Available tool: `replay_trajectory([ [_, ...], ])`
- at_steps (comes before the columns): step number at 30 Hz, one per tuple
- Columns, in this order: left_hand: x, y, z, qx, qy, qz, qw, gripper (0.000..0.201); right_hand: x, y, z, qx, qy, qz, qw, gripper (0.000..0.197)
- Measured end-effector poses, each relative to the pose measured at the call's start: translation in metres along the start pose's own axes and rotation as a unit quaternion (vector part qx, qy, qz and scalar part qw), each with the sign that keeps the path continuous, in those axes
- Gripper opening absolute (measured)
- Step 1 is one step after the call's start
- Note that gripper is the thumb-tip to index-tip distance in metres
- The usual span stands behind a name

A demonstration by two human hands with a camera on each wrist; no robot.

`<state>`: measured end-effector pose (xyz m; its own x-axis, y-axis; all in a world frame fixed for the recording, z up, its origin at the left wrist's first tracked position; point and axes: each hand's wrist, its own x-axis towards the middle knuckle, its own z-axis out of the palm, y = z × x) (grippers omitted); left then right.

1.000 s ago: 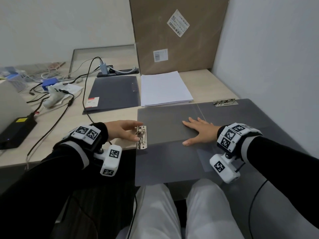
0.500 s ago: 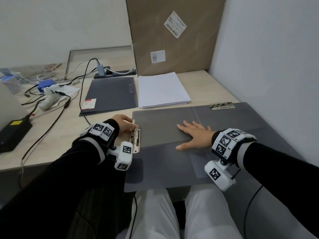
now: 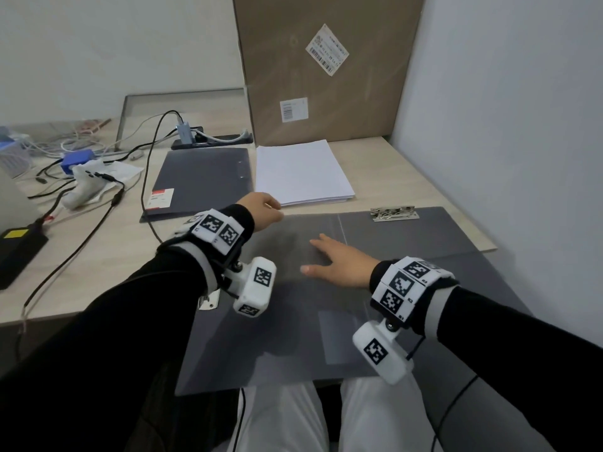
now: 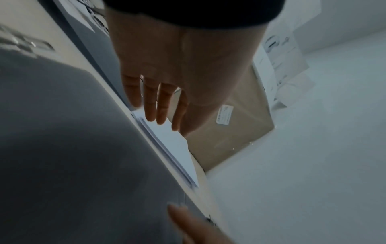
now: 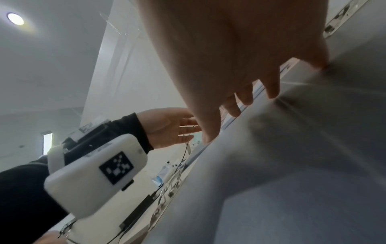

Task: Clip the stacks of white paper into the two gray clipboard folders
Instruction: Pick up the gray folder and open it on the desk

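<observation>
A gray clipboard folder (image 3: pixel 293 337) lies open in front of me. One metal clip (image 3: pixel 394 213) sits at its far edge; another clip (image 3: pixel 208 301) at its left edge is mostly hidden under my left wrist. My right hand (image 3: pixel 332 262) rests flat on the folder with fingers spread (image 5: pixel 271 85). My left hand (image 3: pixel 264 208) reaches over the near left corner of the white paper stack (image 3: pixel 300 171), fingers (image 4: pixel 156 107) straight and holding nothing; whether they touch the paper (image 4: pixel 167 137) I cannot tell. A second gray folder (image 3: pixel 202 181) lies closed left of the stack.
A tall cardboard box (image 3: pixel 326 70) stands against the wall behind the paper. Cables (image 3: pixel 146 177), a blue box (image 3: pixel 76 159), a white controller (image 3: pixel 88 187) and a black power brick (image 3: pixel 16 252) crowd the desk's left side. A wall (image 3: pixel 505 141) closes the right.
My left hand has left the clip at the folder's left edge and moved forward to the paper stack's near corner. The right hand stays flat on the folder.
</observation>
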<state>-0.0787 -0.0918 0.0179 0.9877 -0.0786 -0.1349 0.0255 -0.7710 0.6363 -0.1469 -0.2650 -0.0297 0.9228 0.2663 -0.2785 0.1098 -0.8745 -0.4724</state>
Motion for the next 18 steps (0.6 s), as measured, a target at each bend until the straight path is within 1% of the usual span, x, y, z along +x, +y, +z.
replay_trajectory([
  [2,0.001,0.01,0.014,-0.004,-0.019,0.016,1.0,0.033,0.001,0.011,-0.014,-0.005,0.049,-0.006,0.999,0.067],
  [4,0.004,0.017,0.029,-0.004,-0.038,0.022,0.999,0.034,0.005,0.033,-0.03,-0.018,0.098,0.011,0.995,0.058],
  [6,0.008,0.022,0.044,0.005,-0.058,0.026,0.998,0.038,0.009,0.056,-0.044,-0.022,0.138,0.034,0.99,0.053],
  [8,0.012,0.029,0.058,0.033,-0.073,0.036,0.996,0.042,0.014,0.075,-0.054,-0.047,0.157,0.047,0.985,0.051],
  [10,0.017,0.036,0.07,0.064,-0.098,0.046,0.992,0.049,0.019,0.088,-0.062,-0.083,0.152,0.072,0.982,0.055],
  [13,0.027,0.044,0.085,0.148,-0.134,0.059,0.978,0.06,0.027,0.099,-0.068,-0.118,0.116,0.109,0.98,0.068],
  [16,0.034,0.041,0.094,0.227,-0.162,0.045,0.959,0.072,0.036,0.102,-0.067,-0.132,0.083,0.117,0.981,0.072],
  [18,0.036,0.033,0.098,0.25,-0.175,0.043,0.951,0.082,0.042,0.102,-0.067,-0.133,0.066,0.112,0.983,0.073],
])
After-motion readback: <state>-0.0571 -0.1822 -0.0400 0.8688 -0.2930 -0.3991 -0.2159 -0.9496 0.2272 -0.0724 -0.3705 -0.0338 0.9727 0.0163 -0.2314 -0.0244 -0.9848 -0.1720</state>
